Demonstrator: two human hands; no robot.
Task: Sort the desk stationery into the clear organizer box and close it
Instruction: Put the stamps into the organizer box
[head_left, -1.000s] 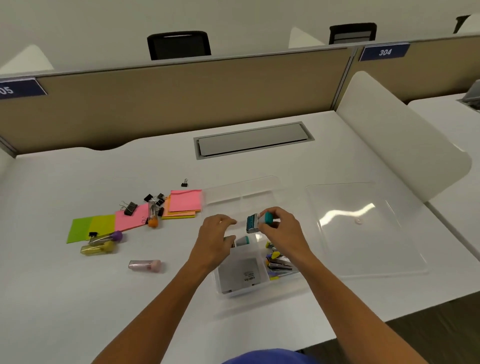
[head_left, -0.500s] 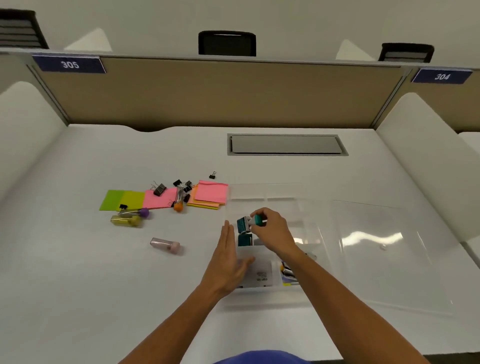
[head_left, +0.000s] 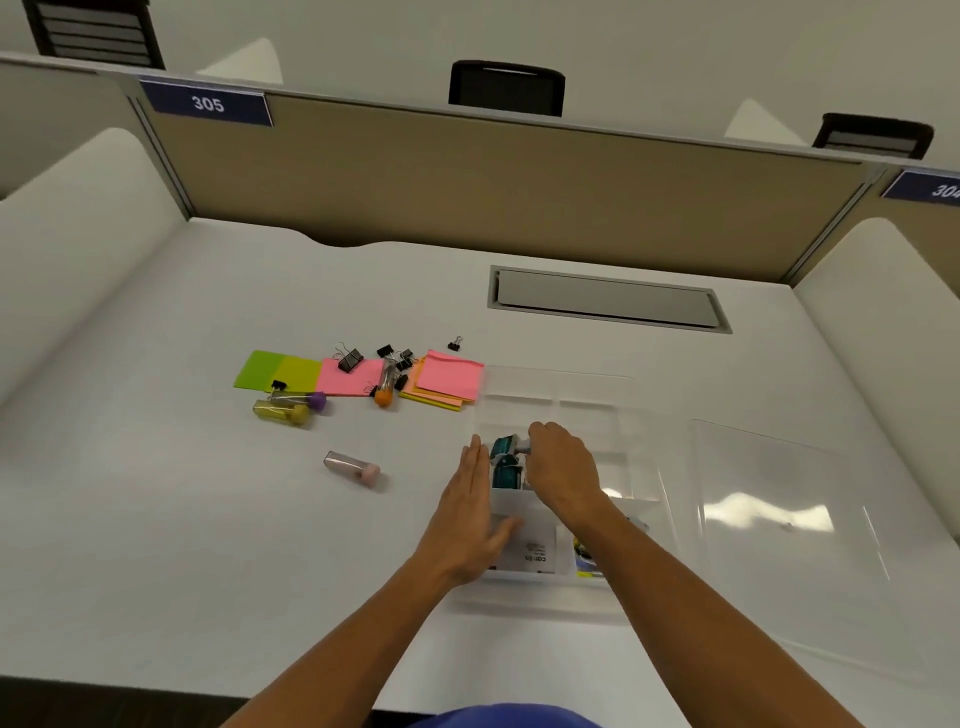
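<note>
The clear organizer box (head_left: 597, 410) stands open on the white desk, its clear lid (head_left: 810, 525) lying flat to the right. My right hand (head_left: 563, 470) pinches a small teal item (head_left: 503, 446) low inside a left compartment, above another teal item (head_left: 506, 477). My left hand (head_left: 472, 512) lies flat with straight fingers against the box's left wall. A white card (head_left: 535, 551) and yellow-blue pieces (head_left: 584, 558) sit in the near compartments. Left of the box lie pink and orange sticky notes (head_left: 447, 382), green and pink notes (head_left: 291, 370), black binder clips (head_left: 350, 359) and small tubes.
A pink tube (head_left: 353, 466) lies alone on the desk left of my left hand. A yellow tube (head_left: 280, 413), a purple-capped tube (head_left: 304, 400) and an orange-capped tube (head_left: 384, 389) lie near the notes. A grey cable hatch (head_left: 608, 301) is behind; partitions wall the desk.
My right hand has lowered the teal item from above the box down into the left compartment. My left hand has flattened against the box's left side. The camera has swung left.
</note>
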